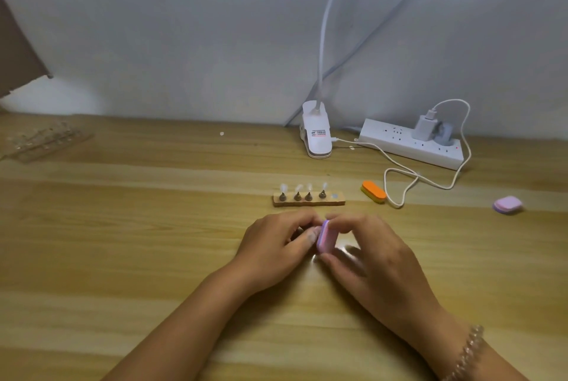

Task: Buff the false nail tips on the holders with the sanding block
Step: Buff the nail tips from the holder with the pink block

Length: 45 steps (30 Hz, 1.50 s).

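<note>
Right hand is pinching the sanding block between thumb and fingertips, bearing on its narrow ends. Left hand is curling its fingers in against the block's broad face. I am guessing it is holding a nail tip there, but that spot is hidden and I cannot tell.

The block is standing on edge at the grip, its long axis running away-to-near and its broad face pointing left.

Just beyond the grip, the wooden stand is carrying four nail tips upright, and its rightmost slot is showing empty. Further right of the grip, an orange block is lying beside a white cable.

Risks I am logging:
- The block twisting in so light a pinch and sanding a fingertip.
- A long forward stroke knocking the stand.
</note>
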Each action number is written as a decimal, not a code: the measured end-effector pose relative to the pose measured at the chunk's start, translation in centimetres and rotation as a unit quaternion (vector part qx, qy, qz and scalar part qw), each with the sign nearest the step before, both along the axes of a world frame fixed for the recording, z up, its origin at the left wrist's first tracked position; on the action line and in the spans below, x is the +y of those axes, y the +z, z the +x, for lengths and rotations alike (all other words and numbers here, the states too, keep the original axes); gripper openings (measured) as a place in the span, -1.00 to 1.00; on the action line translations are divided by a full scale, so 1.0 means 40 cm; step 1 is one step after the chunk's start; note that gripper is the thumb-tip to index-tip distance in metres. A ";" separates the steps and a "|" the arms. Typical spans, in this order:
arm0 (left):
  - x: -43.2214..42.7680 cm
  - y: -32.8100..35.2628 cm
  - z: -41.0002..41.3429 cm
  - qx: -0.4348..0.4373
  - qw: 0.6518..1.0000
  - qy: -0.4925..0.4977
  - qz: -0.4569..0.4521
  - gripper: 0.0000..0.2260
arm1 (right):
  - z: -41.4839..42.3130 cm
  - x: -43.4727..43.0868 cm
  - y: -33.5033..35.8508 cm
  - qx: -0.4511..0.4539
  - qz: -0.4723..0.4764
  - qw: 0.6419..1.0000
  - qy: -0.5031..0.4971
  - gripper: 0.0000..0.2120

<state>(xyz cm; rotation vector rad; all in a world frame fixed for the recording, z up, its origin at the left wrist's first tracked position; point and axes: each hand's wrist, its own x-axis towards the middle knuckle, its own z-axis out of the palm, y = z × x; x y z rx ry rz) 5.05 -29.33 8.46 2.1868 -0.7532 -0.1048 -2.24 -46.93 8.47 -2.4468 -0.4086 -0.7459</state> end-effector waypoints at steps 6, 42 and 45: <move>-0.001 0.000 0.000 -0.001 1.000 0.002 -0.003 -0.80 | 0.002 -0.006 -0.001 0.026 0.039 0.998 -0.037 -0.68; -0.001 -0.021 0.006 0.061 0.993 -0.006 -0.105 -0.91 | -0.001 0.005 0.016 0.047 0.074 0.995 -0.050 -0.78; 0.000 -0.022 0.005 0.066 0.993 -0.001 -0.100 -0.93 | -0.001 0.003 0.014 0.062 0.092 0.991 -0.069 -0.79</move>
